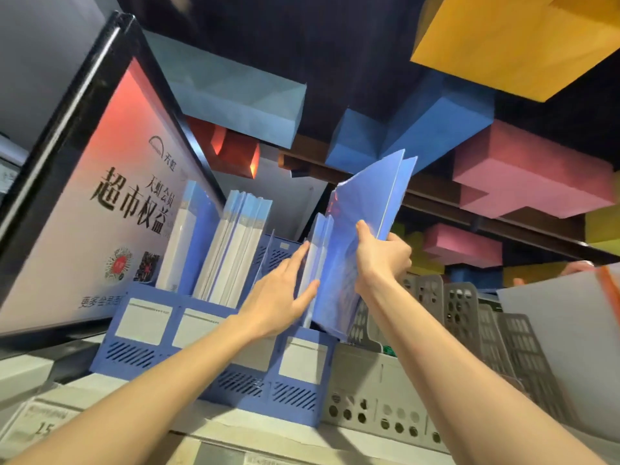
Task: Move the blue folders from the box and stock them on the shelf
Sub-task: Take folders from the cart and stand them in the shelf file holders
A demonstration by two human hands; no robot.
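My right hand (382, 256) grips a bundle of translucent blue folders (365, 209), tilted up to the right, with their lower edge down in the rightmost slot of a blue file rack (302, 364) on the shelf. My left hand (281, 297) lies flat with straight fingers against the folders (317, 250) standing in that slot, pressing them leftward. The two left slots of the rack hold blue-and-white folders (235, 243). The box is not in view.
A framed poster (100, 182) with a black border leans at the left. Grey perforated file racks (469, 330) stand to the right of the blue rack. White sheets (570, 347) rise at far right. Price labels (43, 424) line the shelf's front edge. Coloured blocks hang overhead.
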